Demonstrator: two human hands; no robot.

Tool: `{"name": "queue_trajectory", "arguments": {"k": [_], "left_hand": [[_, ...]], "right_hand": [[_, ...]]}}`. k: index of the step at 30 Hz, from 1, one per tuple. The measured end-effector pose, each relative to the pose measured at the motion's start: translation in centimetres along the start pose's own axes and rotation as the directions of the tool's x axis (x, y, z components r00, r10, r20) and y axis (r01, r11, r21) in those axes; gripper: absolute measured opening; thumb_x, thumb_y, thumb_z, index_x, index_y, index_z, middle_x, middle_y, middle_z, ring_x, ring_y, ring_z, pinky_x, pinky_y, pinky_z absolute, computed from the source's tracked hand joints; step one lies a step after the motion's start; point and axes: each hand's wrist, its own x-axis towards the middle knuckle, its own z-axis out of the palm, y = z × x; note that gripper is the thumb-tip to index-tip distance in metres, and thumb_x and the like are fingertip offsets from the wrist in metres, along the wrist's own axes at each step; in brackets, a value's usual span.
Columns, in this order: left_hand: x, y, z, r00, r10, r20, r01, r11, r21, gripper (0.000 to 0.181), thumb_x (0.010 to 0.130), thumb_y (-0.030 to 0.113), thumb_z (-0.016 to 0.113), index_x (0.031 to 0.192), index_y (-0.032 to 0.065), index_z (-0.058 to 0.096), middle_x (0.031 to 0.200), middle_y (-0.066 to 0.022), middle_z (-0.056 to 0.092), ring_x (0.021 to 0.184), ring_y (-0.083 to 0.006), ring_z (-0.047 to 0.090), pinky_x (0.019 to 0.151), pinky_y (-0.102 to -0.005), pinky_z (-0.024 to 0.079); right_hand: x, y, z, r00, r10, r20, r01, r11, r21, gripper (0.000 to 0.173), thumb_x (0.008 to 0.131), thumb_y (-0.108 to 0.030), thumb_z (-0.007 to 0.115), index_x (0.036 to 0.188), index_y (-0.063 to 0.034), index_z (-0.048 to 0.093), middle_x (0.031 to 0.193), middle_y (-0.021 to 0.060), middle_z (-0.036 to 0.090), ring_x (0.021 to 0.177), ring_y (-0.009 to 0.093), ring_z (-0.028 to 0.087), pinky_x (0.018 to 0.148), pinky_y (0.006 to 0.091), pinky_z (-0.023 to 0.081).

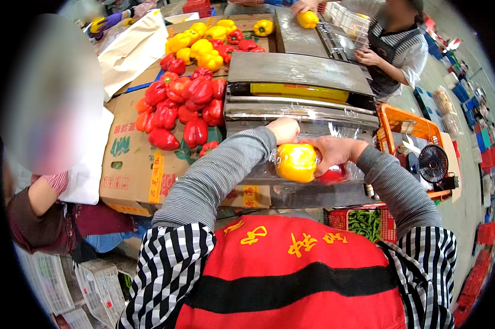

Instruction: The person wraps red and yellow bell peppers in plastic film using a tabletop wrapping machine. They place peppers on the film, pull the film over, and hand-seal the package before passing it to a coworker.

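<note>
My right hand [333,150] grips a yellow bell pepper [296,162] and a red bell pepper [333,174], which sit side by side. Clear plastic film [341,130] lies over the yellow one and spreads behind the hand. Just left of it, my left hand [285,130] is bent over at the film above the yellow pepper; its fingers are hidden from me. Both hands are over the front of a metal film-wrapping machine [301,70], where a yellow roll [298,91] shows beneath the top plate.
Red bell peppers [181,103] and yellow bell peppers [202,45] lie heaped on cardboard [124,164] to the left. An orange crate [412,117] with a small black fan [433,163] stands right. Green peppers [364,224] fill a red basket below. Co-workers stand at left and far right.
</note>
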Motion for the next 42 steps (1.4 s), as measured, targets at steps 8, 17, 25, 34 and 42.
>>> {"name": "queue_trajectory", "arguments": {"k": [8, 17, 25, 34, 42], "left_hand": [[-1.1, 1.3, -0.2, 0.986, -0.089, 0.139, 0.112, 0.98, -0.166, 0.03, 0.08, 0.027, 0.071, 0.069, 0.0013, 0.061, 0.055, -0.0093, 0.061, 0.044, -0.017, 0.059, 0.046, -0.0317, 0.048], [-2.4, 1.4, 0.7, 0.997, 0.047, -0.053, -0.046, 0.998, 0.031, 0.031, 0.078, 0.035, 0.069, 0.072, 0.0061, 0.062, 0.068, -0.016, 0.063, 0.067, -0.035, 0.062, 0.062, -0.0441, 0.048], [-8.8, 9.0, 3.1, 0.87, 0.213, 0.445, 0.18, 0.703, -0.688, 0.048, 0.086, 0.018, 0.067, 0.129, 0.0035, 0.05, 0.109, -0.0115, 0.065, 0.101, -0.0188, 0.062, 0.086, -0.0343, 0.049], [-4.2, 16.5, -1.2, 0.924, 0.327, -0.198, -0.189, -0.057, -0.98, 0.127, 0.059, 0.025, 0.09, 0.15, 0.0107, 0.003, 0.15, -0.0051, 0.025, 0.138, -0.0186, 0.024, 0.113, -0.0347, 0.02], [-6.3, 15.1, -2.9, 0.903, 0.333, -0.273, -0.296, 0.019, -0.955, 0.125, 0.055, 0.027, 0.092, 0.149, 0.0064, 0.012, 0.149, -0.0063, 0.028, 0.138, -0.0194, 0.025, 0.113, -0.0343, 0.018]], "right_hand": [[-2.3, 0.8, 7.0, 0.941, -0.058, 0.333, -0.084, 0.915, 0.395, 0.081, 0.06, -0.023, 0.082, 0.131, -0.0058, 0.045, 0.121, 0.0096, 0.059, 0.111, 0.019, 0.055, 0.098, 0.0343, 0.042], [-6.9, 13.6, 28.4, 0.928, -0.138, 0.345, -0.298, 0.276, 0.914, 0.074, 0.077, -0.045, 0.068, 0.129, 0.0039, 0.046, 0.114, 0.0085, 0.063, 0.101, 0.014, 0.06, 0.091, 0.0286, 0.047], [-18.0, 10.2, 29.0, 0.91, 0.119, -0.398, 0.378, 0.156, 0.912, 0.085, 0.064, -0.035, 0.082, 0.133, -0.001, 0.047, 0.126, 0.0105, 0.058, 0.118, 0.023, 0.054, 0.103, 0.0351, 0.038], [-10.6, -1.7, 11.4, 0.422, 0.099, -0.901, 0.781, 0.465, 0.417, 0.118, 0.052, -0.04, 0.092, 0.143, -0.0027, 0.027, 0.143, 0.0096, 0.039, 0.13, 0.022, 0.04, 0.109, 0.0367, 0.029], [-9.3, -3.7, 9.5, 0.428, -0.037, -0.903, 0.771, 0.536, 0.344, 0.114, 0.049, -0.037, 0.093, 0.139, -0.0013, 0.034, 0.136, 0.0101, 0.047, 0.126, 0.022, 0.044, 0.108, 0.0373, 0.031]]}}
